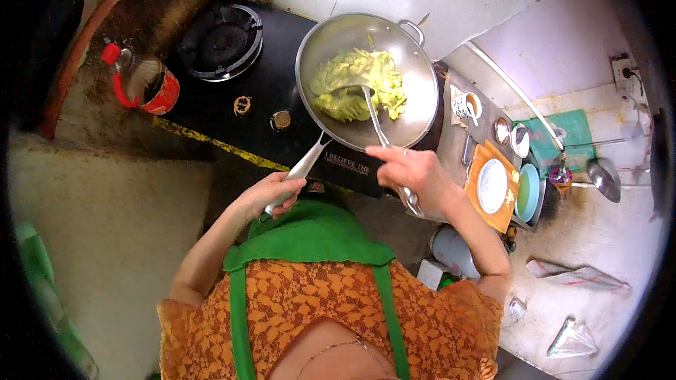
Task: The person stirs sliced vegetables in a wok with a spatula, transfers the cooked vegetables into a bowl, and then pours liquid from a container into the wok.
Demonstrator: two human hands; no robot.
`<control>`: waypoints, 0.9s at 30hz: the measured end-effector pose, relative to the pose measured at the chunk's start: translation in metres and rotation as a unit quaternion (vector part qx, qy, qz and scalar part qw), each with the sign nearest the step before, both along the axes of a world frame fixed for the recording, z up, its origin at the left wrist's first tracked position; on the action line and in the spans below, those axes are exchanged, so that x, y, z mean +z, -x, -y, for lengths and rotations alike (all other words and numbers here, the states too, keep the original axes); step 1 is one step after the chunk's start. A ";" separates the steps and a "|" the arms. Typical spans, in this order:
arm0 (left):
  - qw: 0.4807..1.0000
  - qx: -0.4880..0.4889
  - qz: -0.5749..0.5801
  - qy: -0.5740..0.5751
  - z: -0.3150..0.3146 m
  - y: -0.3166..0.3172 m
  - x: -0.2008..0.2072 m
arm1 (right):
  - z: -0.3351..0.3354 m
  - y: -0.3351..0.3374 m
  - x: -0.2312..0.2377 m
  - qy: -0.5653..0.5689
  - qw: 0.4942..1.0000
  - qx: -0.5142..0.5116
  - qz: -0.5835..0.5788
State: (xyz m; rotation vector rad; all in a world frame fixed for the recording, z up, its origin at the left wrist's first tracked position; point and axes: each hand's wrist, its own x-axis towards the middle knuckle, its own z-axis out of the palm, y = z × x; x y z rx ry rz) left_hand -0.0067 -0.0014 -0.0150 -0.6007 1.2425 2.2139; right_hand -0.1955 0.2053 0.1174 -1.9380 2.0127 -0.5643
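Note:
A steel wok (417, 102) sits over the right side of the black stove, with yellow-green sliced vegetables (384, 74) heaped in its middle. My left hand (271, 193) is closed round the wok's long metal handle (304, 167). In my right hand (415, 176) is a metal spatula (374, 114), gripped near the end of its handle with the index finger stretched along it. The spatula's head rests among the vegetables, which partly hide it.
Left of the wok are a bare burner (220, 41) and a red-capped bottle (151, 84). On the right stand a small cup with a spoon (466, 107), a white plate (492, 186) on an orange board (501, 219), and blue bowls (527, 193). A ladle (603, 179) hangs on the wall.

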 end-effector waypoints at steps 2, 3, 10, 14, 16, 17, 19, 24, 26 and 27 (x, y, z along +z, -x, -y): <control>1.000 -0.004 -0.006 -0.006 0.001 0.000 -0.001 | -0.002 -0.010 0.006 -0.004 1.000 0.023 -0.012; 1.000 -0.005 -0.012 -0.010 0.001 0.001 -0.002 | 0.000 -0.011 0.000 0.006 1.000 0.020 -0.020; 1.000 -0.013 -0.013 -0.010 0.002 0.002 -0.001 | 0.027 0.043 -0.013 0.097 0.968 -0.221 0.070; 1.000 -0.005 -0.018 -0.012 0.002 0.002 0.002 | 0.050 0.073 0.029 0.017 0.923 -0.351 0.155; 1.000 -0.012 -0.016 -0.009 0.002 0.004 0.005 | 0.056 0.086 0.034 -0.012 0.904 -0.388 0.181; 1.000 -0.013 -0.019 -0.012 0.002 0.004 0.004 | 0.059 0.089 0.033 -0.023 0.895 -0.407 0.180; 0.999 -0.009 -0.026 -0.019 0.002 0.003 0.002 | 0.057 0.095 0.029 -0.014 0.882 -0.435 0.179; 1.000 -0.007 -0.021 -0.016 0.000 0.000 -0.002 | 0.011 0.107 -0.028 0.191 0.822 -0.480 0.239; 0.999 -0.006 -0.017 -0.029 0.001 0.002 0.000 | -0.006 0.122 -0.055 0.291 0.758 -0.478 0.335; 1.000 -0.006 -0.012 -0.024 0.001 0.001 0.000 | -0.010 0.133 -0.072 0.336 0.724 -0.459 0.390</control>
